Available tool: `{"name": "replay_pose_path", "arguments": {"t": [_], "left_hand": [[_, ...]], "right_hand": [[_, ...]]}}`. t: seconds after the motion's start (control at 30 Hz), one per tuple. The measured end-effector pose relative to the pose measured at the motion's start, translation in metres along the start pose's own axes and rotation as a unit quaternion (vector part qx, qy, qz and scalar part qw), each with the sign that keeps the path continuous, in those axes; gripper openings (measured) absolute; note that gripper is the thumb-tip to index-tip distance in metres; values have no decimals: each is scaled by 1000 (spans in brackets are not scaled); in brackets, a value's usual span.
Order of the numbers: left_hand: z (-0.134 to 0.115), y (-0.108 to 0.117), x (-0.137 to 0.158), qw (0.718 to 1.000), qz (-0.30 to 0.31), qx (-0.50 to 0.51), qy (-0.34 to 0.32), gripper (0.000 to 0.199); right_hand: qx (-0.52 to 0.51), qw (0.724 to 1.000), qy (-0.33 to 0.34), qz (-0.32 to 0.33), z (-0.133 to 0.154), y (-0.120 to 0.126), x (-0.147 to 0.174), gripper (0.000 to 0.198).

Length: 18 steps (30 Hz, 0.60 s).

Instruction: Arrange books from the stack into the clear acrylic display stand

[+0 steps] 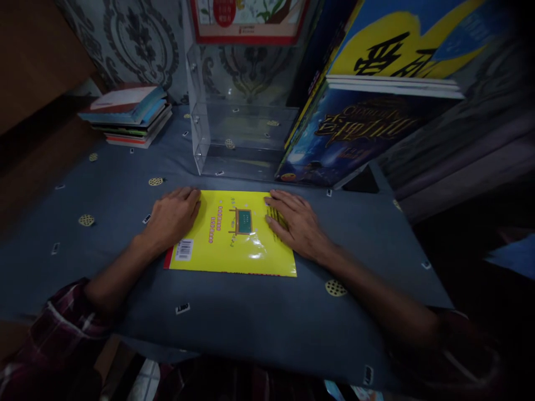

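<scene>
Left hand (175, 216): we're resting it, loosely curved, on the book's (225, 257) edge.
Right hand (295, 224): resting there too, fingers spread.

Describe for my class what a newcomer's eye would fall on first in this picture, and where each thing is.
Most likely the bright yellow book, lying flat on the blue-grey tablecloth, with the left hand at its left side and the right hand at its right. Next might come the dark blue book with gold lettering, propped up behind it to the right.
</scene>
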State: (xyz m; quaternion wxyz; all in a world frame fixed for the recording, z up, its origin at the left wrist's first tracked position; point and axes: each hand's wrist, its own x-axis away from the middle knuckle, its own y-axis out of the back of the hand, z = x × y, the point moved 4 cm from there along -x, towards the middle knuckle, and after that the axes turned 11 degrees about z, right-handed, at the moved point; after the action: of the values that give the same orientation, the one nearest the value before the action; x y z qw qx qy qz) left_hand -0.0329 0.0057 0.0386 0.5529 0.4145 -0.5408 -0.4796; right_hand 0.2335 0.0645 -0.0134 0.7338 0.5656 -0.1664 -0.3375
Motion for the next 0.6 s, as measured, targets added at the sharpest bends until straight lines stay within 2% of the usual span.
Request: {"name": "replay_pose_path", "arguments": {"t": [0.33,0.6], "left_hand": [[2,-6,-2,998,-35,9,-44,37],[2,-4,3,998,-16,26,-49,41]], "right_hand": [[11,1000,-1,2,7,7,9,44],[38,999,1,1,13,9,14,42]]}}
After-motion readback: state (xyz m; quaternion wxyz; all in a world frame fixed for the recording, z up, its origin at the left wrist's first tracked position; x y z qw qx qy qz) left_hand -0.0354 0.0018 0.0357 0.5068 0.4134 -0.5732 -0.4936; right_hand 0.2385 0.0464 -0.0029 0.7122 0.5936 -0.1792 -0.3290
